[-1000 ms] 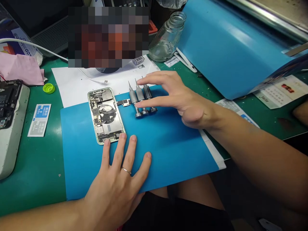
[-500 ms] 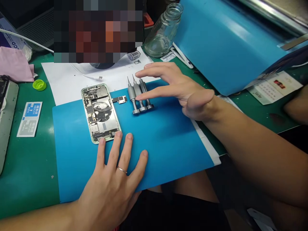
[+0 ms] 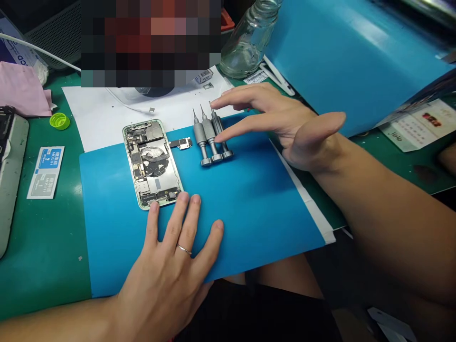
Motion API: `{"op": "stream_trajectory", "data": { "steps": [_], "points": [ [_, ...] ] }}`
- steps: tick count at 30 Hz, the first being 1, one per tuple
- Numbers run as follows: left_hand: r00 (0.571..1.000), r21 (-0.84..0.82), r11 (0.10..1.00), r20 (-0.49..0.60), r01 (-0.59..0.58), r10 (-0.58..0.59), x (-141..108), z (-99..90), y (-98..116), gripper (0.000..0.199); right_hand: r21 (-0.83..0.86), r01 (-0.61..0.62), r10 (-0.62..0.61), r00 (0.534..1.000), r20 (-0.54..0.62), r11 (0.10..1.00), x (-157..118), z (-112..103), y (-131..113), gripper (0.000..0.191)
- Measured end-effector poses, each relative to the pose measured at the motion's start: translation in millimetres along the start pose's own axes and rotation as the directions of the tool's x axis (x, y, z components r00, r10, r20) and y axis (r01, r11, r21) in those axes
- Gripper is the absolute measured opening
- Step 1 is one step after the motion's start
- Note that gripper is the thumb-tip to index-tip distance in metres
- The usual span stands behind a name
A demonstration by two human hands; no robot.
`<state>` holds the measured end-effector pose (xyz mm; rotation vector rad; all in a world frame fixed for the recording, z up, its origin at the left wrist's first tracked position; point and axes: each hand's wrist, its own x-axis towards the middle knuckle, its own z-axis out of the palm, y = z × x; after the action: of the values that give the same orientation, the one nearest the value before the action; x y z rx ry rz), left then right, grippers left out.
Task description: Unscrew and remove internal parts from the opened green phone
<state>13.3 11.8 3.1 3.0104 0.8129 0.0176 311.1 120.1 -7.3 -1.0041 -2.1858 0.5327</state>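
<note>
An opened phone (image 3: pixel 166 166) with its inner boards exposed lies on a blue mat (image 3: pixel 249 213). My left hand (image 3: pixel 171 256), wearing a ring, rests flat with fingers spread, its fingertips at the phone's lower edge. A small metal-and-black phone part (image 3: pixel 182 143) lies just right of the phone. Three grey precision screwdrivers (image 3: pixel 207 129) lie side by side beyond that part, tips pointing away from me. My right hand (image 3: pixel 285 118) is open over their right side, index and middle fingers stretched out to the rightmost screwdriver. Nothing is gripped in either hand.
White paper (image 3: pixel 96 114) lies under the mat's far edge. A glass jar (image 3: pixel 249 42) stands at the back, beside white tweezers (image 3: pixel 280 78). To the left are a green cap (image 3: pixel 59 121), a printed card (image 3: pixel 46 172) and a pale device (image 3: pixel 12 175). A blue sheet (image 3: pixel 338 61) rises at right.
The whole view has shifted slightly, with the table things appearing a little higher and further right. My right hand stays over the screwdrivers, and my left hand remains by the phone.
</note>
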Motion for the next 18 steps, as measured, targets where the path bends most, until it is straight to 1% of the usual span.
{"op": "stream_trajectory", "data": {
  "steps": [2,5,8,13,18],
  "points": [
    [1.000,-0.002,1.000,-0.008,-0.005,0.005,-0.6,0.4,0.4,0.079,0.006,0.010,-0.010,1.000,-0.016,1.000,-0.5,-1.3,0.6,0.092],
    [1.000,-0.016,1.000,-0.021,-0.007,0.007,-1.2,0.6,1.0,0.082,0.005,0.022,-0.022,0.999,-0.041,1.000,-0.8,-2.9,0.2,0.092],
    [0.999,-0.037,0.999,-0.034,-0.010,0.009,-0.8,0.8,0.7,0.086,0.009,0.017,-0.016,1.000,-0.019,1.000,-0.4,-3.0,-0.8,0.091],
    [0.999,-0.052,0.998,-0.036,-0.018,0.016,1.2,2.1,-0.4,0.083,0.001,0.011,-0.011,1.000,-0.004,1.000,-0.4,-2.4,0.8,0.091],
    [1.000,-0.046,0.999,-0.011,-0.014,0.014,3.0,-0.6,1.2,0.082,-0.032,0.065,-0.064,0.997,0.036,0.997,-3.8,-3.5,6.4,0.096]
  ]
}}
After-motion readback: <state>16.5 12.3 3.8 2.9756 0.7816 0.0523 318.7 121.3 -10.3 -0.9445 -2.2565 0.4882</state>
